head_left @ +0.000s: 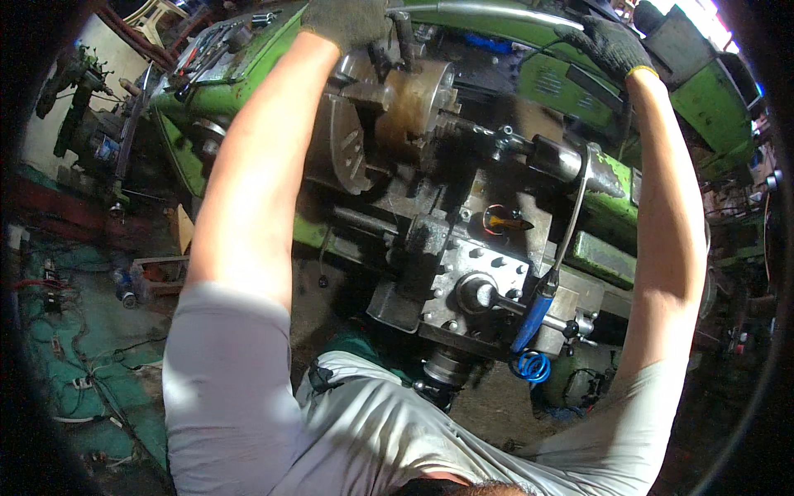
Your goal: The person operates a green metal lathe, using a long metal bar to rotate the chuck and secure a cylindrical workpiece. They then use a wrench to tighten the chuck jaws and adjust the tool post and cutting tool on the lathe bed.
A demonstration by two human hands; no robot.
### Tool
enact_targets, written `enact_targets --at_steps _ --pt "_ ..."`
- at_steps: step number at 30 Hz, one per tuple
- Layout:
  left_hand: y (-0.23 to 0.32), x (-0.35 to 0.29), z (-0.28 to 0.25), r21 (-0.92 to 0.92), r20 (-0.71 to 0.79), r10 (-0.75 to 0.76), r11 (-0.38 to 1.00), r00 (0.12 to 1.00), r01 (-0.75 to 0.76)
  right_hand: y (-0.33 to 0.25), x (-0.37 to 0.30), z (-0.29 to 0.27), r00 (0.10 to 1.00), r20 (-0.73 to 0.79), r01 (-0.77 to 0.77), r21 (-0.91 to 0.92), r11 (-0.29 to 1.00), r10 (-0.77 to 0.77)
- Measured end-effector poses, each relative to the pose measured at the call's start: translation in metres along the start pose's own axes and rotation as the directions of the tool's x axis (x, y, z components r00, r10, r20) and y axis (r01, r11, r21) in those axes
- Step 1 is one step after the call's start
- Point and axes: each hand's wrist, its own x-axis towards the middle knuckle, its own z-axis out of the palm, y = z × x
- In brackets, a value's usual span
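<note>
A green lathe fills the middle of the view, its round chuck (413,103) at the upper centre. An upright chuck key (403,40) stands at the chuck's top. My left hand (346,21), in a dark glove, is closed at the key's handle; the view's upper edge cuts off part of the hand. From the key, a long shiny metal bar (488,11) stretches to the right. My right hand (610,48), gloved too, is closed around its far right end. Both arms reach forward over the machine.
Nearer me sits the square tool post (475,289) with its lever. A blue-handled air gun (536,318) with a coiled hose hangs beside it. The tailstock (571,161) is right of the chuck. Hand tools (219,54) lie at the upper left; cables cross the green floor (107,397).
</note>
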Motion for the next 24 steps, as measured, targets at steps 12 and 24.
enact_targets --at_steps 12,24 --pt "-0.028 0.013 0.009 0.014 0.017 0.169 0.986 0.986 -0.169 -0.067 -0.034 -0.052 0.958 0.047 -0.283 -0.031 0.959 0.284" --pt "-0.031 -0.012 -0.003 -0.084 0.005 0.115 0.99 0.993 -0.114 -0.084 -0.032 -0.064 0.899 0.229 -0.364 -0.085 0.927 0.374"
